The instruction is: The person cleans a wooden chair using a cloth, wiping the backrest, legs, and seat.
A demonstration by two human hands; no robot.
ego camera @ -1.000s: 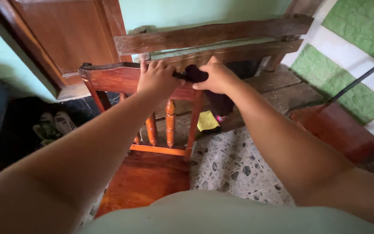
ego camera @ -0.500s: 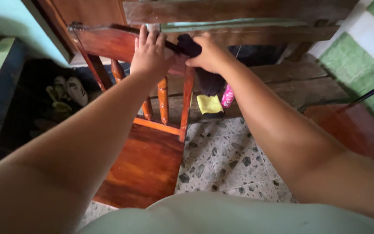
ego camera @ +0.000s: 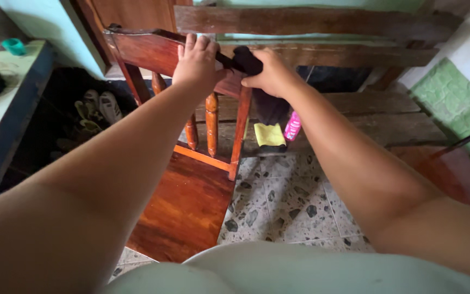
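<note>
Fingers (ego camera: 194, 46) of the left hand (ego camera: 198, 66) curling over the top rail (ego camera: 148, 50) of the red-brown wooden chair (ego camera: 183, 201), steadying it; right hand (ego camera: 270, 75) closing on a dark cloth (ego camera: 248, 61) bunched against that rail's end. Probably best pressing the cloth flat and keeping the rail braced. Speckled tile floor (ego camera: 278, 201) lying below, yellow cloth (ego camera: 269, 134) and pink bottle (ego camera: 292, 126) resting on a worn wooden bench (ego camera: 365, 109) beyond, shoes (ego camera: 96, 109) sitting far left
</note>
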